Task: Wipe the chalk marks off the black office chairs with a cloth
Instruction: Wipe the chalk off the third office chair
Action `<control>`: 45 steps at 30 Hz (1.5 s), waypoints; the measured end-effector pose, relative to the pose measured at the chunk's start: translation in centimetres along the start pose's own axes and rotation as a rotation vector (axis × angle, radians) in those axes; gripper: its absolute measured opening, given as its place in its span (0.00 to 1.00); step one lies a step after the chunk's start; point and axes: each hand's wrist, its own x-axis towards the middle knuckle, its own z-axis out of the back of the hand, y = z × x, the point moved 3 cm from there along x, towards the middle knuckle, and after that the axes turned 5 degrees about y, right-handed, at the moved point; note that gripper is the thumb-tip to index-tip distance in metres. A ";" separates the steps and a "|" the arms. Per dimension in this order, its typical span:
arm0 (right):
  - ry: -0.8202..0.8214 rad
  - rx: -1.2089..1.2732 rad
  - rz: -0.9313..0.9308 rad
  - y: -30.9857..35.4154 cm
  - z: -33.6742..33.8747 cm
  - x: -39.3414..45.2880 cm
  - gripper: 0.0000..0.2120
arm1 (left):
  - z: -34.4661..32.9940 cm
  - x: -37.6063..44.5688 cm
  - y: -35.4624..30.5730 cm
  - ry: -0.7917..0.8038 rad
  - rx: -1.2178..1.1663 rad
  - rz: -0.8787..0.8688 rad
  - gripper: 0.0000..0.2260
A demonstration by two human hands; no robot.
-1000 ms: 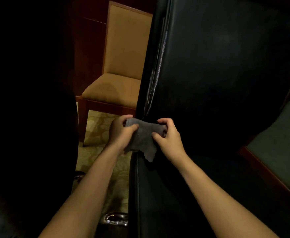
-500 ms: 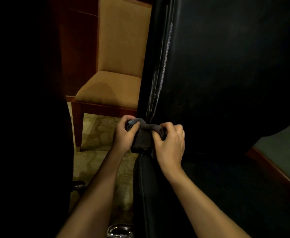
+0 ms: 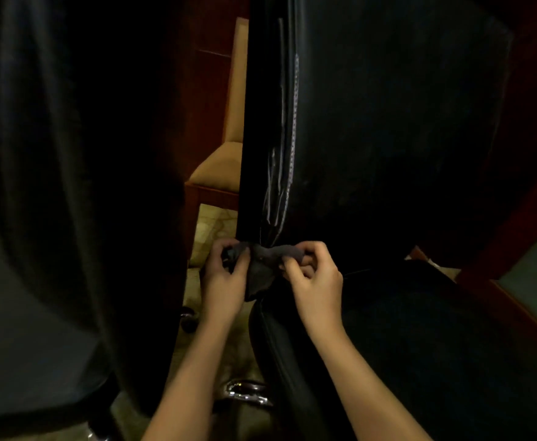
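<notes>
Landmark: black office chair (image 3: 372, 128), its backrest upright in the middle of the view, seat below at right.
Cloth: a dark grey cloth (image 3: 262, 265) bunched at the foot of the backrest's left edge, where back meets seat.
Left hand: left hand (image 3: 226, 278), just left of the chair's edge, grip clenched on the cloth's left end.
Right hand: right hand (image 3: 315, 281), over the front of the seat, grip pinching the cloth's right end.
Marks: pale streaks (image 3: 288, 173) run down the backrest's left seam, possibly chalk; the light is too dim to say.
Beside: second black chair (image 3: 70, 186) to the left; tan upholstered chair (image 3: 222, 160) behind, seen in the gap between them.
</notes>
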 end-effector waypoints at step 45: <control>0.070 0.324 0.303 11.4 7.2 -12.7 0.06 | 8.5 -20.0 -15.9 -0.382 0.367 -0.540 0.07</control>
